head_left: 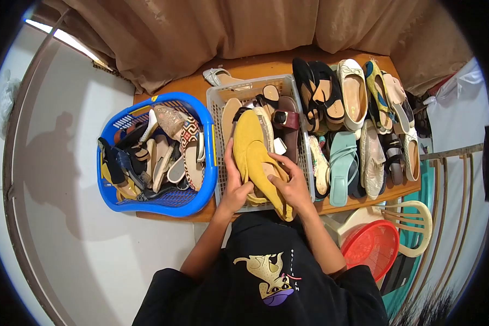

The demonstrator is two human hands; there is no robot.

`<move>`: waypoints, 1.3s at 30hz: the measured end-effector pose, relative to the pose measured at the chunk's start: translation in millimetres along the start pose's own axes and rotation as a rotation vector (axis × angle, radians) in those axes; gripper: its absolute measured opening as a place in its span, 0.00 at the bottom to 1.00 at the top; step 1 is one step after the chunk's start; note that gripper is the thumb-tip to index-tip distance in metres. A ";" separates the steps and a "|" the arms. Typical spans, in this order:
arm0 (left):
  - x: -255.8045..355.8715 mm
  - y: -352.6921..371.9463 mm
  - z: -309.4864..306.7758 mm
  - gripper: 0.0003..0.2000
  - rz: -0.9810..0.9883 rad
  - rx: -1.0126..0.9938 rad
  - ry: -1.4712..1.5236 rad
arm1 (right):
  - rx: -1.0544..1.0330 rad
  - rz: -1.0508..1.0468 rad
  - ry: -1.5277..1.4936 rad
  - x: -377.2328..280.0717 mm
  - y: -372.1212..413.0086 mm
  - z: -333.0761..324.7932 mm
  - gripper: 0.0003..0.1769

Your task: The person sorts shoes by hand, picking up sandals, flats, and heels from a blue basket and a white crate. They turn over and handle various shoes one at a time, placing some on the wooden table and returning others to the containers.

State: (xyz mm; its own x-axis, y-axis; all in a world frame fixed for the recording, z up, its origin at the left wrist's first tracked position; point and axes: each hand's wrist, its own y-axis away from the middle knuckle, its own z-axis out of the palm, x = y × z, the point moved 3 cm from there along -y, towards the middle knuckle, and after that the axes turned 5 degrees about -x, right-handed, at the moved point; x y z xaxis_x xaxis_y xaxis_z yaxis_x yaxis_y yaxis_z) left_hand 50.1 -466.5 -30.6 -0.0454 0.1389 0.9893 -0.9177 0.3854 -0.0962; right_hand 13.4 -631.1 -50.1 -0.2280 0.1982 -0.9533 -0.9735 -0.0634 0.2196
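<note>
Head view: left hand and right hand hold yellow shoes.

On the table, a basket of shoes sits left of a crate beneath the held footwear, with two shoe rows right of the crate, a curtain behind and a basin front-right.

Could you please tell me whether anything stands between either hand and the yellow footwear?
Nothing visible does. The left hand grips the yellow footwear directly at one side, and the right hand holds it at the other. The pale crate shows behind it, not between it and the hands.
</note>
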 end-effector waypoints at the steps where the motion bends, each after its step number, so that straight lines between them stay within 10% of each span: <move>1: -2.5 1.0 -3.8 0.53 0.004 -0.006 0.001 | 0.005 -0.005 0.001 0.7 0.9 -0.5 0.31; 6: -15.5 -5.8 -29.8 0.37 -0.134 0.033 0.502 | -0.117 -0.079 0.140 -9.1 9.3 -0.2 0.31; 8: -13.2 -12.0 -27.9 0.48 -0.243 0.050 0.510 | -0.165 -0.058 0.171 -15.8 14.4 6.2 0.32; 29: 2.3 -45.6 1.3 0.44 -0.165 0.140 0.794 | 0.090 -0.058 0.179 -53.0 14.0 23.4 0.27; 33: 20.3 -57.6 -24.5 0.43 -0.093 0.091 0.932 | 0.251 -0.651 0.753 -73.9 40.8 6.6 0.31; 39: 20.3 -64.0 -26.8 0.42 -0.112 0.227 0.945 | 0.109 -0.707 0.459 -54.1 43.6 22.0 0.39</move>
State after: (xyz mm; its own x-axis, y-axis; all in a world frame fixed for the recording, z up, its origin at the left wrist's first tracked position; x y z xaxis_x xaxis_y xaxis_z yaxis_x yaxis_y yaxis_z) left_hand 118.5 -463.9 -7.3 0.2909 0.8238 0.4865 -0.9560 0.2701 0.1143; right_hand -17.1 -623.1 15.7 0.4409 -0.2627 -0.8582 -0.8860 0.0255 -0.4630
